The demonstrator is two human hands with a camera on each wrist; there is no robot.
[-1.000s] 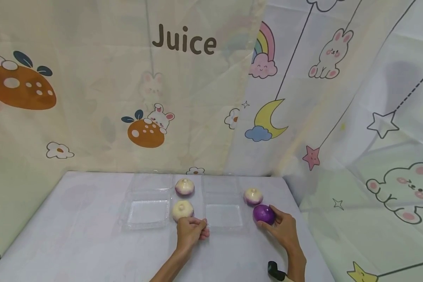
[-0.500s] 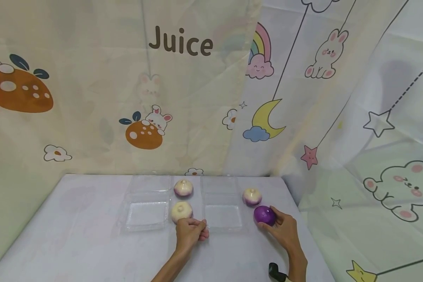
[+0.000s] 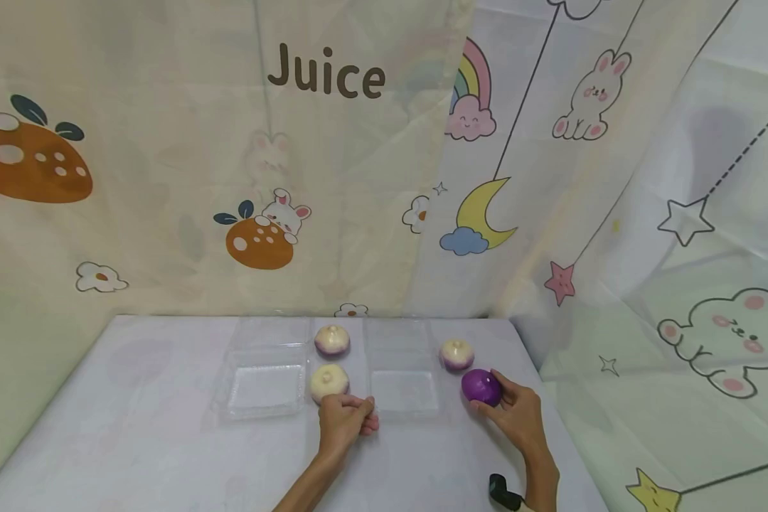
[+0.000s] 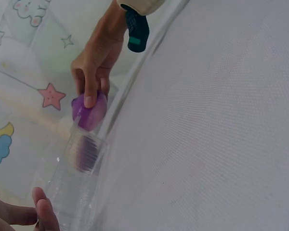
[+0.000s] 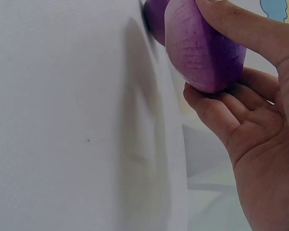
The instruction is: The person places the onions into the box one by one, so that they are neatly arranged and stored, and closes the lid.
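My right hand grips a purple turnip between thumb and fingers, its purple side up in the head view. Its pale, ridged side shows in the right wrist view, over a shadow on the cloth. Just behind it sits a turnip with its cream side up. At the front left corner of the right clear plastic container, my left hand pinches the edge with thumb and forefinger. That hand partly covers a cream-topped turnip, behind which lies another turnip.
Another clear plastic container stands with its lid raised, left of the two turnips. White cloth covers the table. Printed curtains hang behind and at the right. A dark strap piece shows near the right wrist.
The purple turnip in my right hand has shifted very slightly to the right. My left hand stays at the container's corner. The head view has drifted a little.
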